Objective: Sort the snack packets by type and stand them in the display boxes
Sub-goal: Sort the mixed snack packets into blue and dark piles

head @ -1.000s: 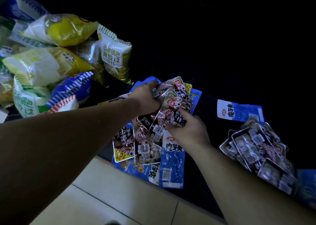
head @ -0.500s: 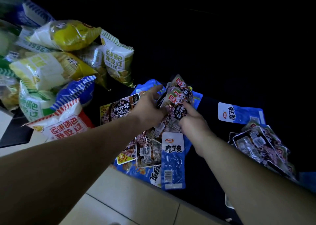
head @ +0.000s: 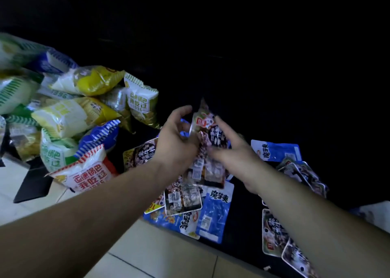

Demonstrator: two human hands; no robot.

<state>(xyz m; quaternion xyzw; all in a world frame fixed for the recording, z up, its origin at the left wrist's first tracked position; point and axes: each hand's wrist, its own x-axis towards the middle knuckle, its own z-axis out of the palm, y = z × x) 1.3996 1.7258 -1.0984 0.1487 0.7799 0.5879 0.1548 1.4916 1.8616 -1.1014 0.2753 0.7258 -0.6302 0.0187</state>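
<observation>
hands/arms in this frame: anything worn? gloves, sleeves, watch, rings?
Nothing worn that shows. Left hand and right hand are bare, no gloves. Both forearms are bare to the frame edge, no sleeve, watch or band visible. Rings: none seen, though the image is dim and blurred.

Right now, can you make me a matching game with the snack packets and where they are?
Things:
1. dark patterned packets
2. blue packet with white top
3. red-striped puffy bag
4. yellow puffy bag

Places:
A. high in the big pile on the left
B. lying flat below the hands, near the surface's edge
C. between the left hand and right hand
D. at the pile's near edge, by the left forearm

Pairs: 1-C, 2-B, 3-D, 4-A
</observation>
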